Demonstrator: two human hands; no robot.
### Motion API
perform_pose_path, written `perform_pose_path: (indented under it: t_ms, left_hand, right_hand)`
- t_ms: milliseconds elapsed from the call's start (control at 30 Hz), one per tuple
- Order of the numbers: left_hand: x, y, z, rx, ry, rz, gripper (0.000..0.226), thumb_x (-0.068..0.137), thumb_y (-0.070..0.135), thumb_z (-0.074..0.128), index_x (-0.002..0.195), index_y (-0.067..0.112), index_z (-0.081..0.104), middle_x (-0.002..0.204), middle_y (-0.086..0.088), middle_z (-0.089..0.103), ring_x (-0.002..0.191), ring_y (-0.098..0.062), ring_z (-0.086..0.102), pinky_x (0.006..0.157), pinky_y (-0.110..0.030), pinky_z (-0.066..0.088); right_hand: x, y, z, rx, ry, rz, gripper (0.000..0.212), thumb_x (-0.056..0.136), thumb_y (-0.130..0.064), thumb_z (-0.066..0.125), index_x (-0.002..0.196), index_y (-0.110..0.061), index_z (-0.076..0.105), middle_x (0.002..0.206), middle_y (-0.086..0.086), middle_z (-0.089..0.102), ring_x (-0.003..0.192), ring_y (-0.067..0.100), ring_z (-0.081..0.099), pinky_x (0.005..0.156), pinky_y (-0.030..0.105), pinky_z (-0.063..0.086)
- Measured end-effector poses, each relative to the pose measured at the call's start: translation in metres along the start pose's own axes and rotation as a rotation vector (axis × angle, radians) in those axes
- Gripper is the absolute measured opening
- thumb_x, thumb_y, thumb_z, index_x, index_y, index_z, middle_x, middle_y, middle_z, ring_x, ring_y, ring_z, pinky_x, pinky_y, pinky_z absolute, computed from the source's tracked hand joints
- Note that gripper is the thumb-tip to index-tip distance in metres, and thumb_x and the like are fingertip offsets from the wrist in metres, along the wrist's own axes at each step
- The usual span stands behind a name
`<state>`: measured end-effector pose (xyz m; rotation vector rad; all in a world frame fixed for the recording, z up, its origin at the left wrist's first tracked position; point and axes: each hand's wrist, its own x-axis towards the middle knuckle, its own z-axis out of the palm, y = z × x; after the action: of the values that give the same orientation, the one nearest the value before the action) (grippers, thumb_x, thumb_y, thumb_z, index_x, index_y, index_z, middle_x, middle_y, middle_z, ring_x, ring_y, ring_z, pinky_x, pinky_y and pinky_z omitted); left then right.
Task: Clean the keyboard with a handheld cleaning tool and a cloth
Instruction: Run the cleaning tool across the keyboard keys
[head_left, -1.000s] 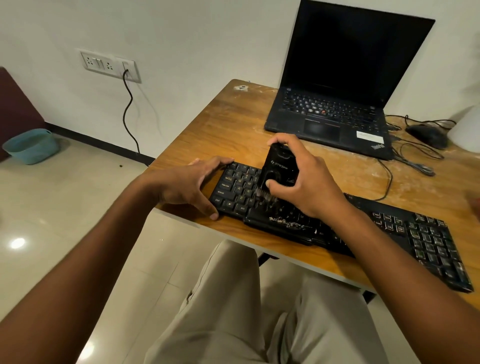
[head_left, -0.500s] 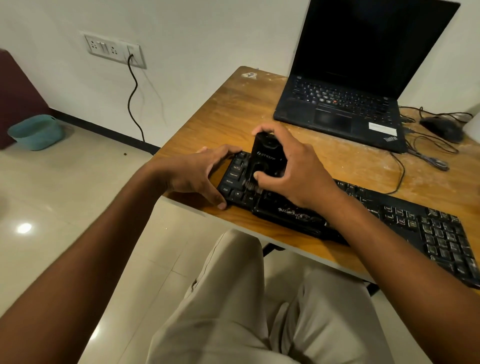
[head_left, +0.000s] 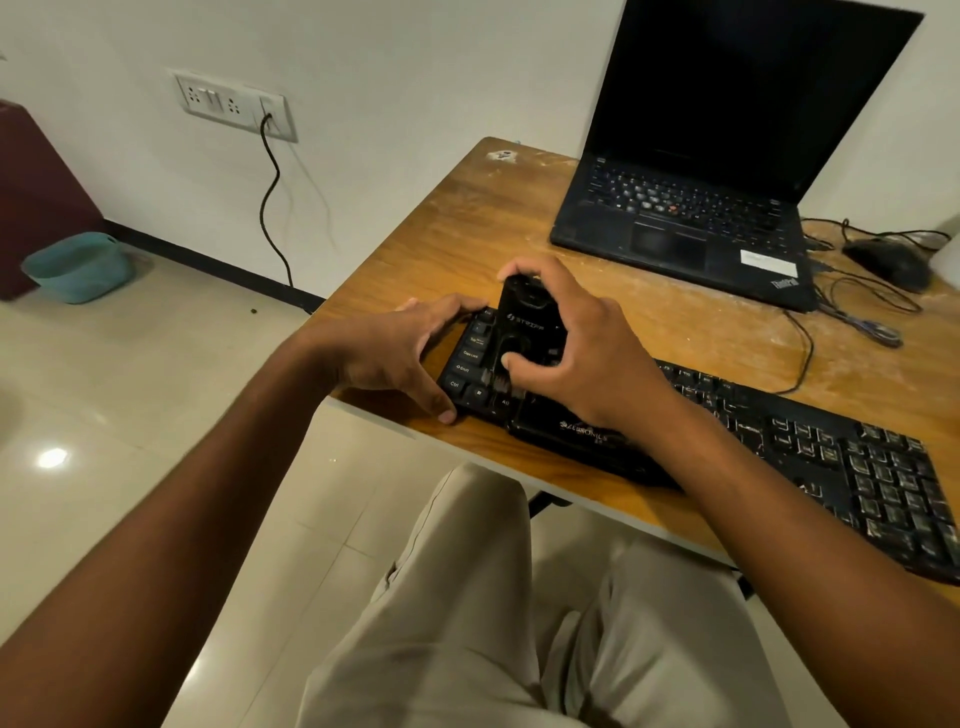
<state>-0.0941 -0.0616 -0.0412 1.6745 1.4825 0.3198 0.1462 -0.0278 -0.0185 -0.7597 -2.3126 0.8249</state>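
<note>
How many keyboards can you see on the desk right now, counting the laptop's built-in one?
2. The black keyboard lies along the near desk edge under both hands. The laptop, open at the far side, has its own built-in keys. None other shows.

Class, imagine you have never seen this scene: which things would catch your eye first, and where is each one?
First the right hand, gripping a black handheld cleaning tool with its bristles on the left end of the black keyboard, which lies along the near edge of the wooden desk. The left hand grips that same end. Behind stands an open laptop, its screen dark.
</note>
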Motion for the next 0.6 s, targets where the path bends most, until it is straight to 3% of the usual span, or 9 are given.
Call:
perform_pose_path:
  t_ms: [133, 233, 333, 400, 533, 600]
  left_hand:
    - [0.0, 0.001, 0.0, -0.001, -0.002, 0.0, 0.122, 0.061, 0.025, 0.098, 0.151, 0.055, 0.02, 0.131, 0.013, 0.041, 0.129, -0.021, 0.039, 0.115, -0.053, 0.038]
    - [0.0, 0.001, 0.001, 0.002, -0.003, 0.015, 0.11, 0.062, 0.024, 0.097, 0.143, 0.053, 0.028, 0.134, 0.014, 0.044, 0.135, -0.018, 0.033, 0.119, -0.054, 0.032]
    - [0.001, -0.001, 0.002, 0.005, -0.001, 0.037, 0.102, 0.058, 0.03, 0.099, 0.132, 0.059, 0.034, 0.124, 0.029, 0.045, 0.142, -0.026, 0.032, 0.121, -0.057, 0.03]
    - [0.002, -0.002, 0.002, 0.012, 0.008, 0.036, 0.107, 0.058, 0.031, 0.099, 0.139, 0.056, 0.034, 0.122, 0.032, 0.042, 0.143, -0.029, 0.029, 0.121, -0.058, 0.029]
    - [0.001, 0.0, 0.0, 0.0, 0.012, 0.014, 0.113, 0.061, 0.023, 0.098, 0.145, 0.051, 0.028, 0.124, 0.018, 0.045, 0.128, -0.022, 0.04, 0.115, -0.055, 0.039]
    - [0.001, 0.0, 0.001, 0.012, 0.021, 0.016, 0.113, 0.062, 0.023, 0.097, 0.146, 0.05, 0.027, 0.13, 0.015, 0.046, 0.131, -0.022, 0.04, 0.117, -0.054, 0.037]
  right_hand:
    - [0.007, 0.002, -0.001, 0.019, 0.047, 0.012, 0.062, 0.084, -0.01, 0.078, 0.133, -0.029, 0.045, 0.1, 0.001, 0.06, 0.077, 0.016, 0.068, 0.055, 0.035, 0.06]
    - [0.0, -0.009, 0.009, 0.069, 0.024, -0.056, 0.062, 0.085, -0.012, 0.079, 0.135, -0.026, 0.045, 0.103, -0.002, 0.062, 0.083, 0.013, 0.069, 0.06, 0.028, 0.061]
    - [-0.001, -0.011, 0.021, 0.056, -0.02, -0.089, 0.063, 0.085, -0.013, 0.079, 0.136, -0.027, 0.045, 0.102, -0.005, 0.062, 0.083, 0.008, 0.068, 0.06, 0.021, 0.058]
    - [0.004, -0.006, 0.022, 0.026, -0.004, -0.089, 0.063, 0.085, -0.011, 0.078, 0.136, -0.025, 0.045, 0.099, -0.002, 0.062, 0.079, 0.01, 0.067, 0.058, 0.022, 0.057]
    - [0.018, 0.004, 0.014, -0.013, 0.068, -0.05, 0.061, 0.085, -0.01, 0.076, 0.136, -0.024, 0.044, 0.095, -0.001, 0.059, 0.074, 0.011, 0.065, 0.055, 0.029, 0.059]
    - [0.021, 0.002, 0.012, 0.0, 0.083, -0.045, 0.06, 0.086, -0.009, 0.076, 0.135, -0.024, 0.045, 0.094, -0.001, 0.058, 0.073, 0.012, 0.066, 0.055, 0.03, 0.06]
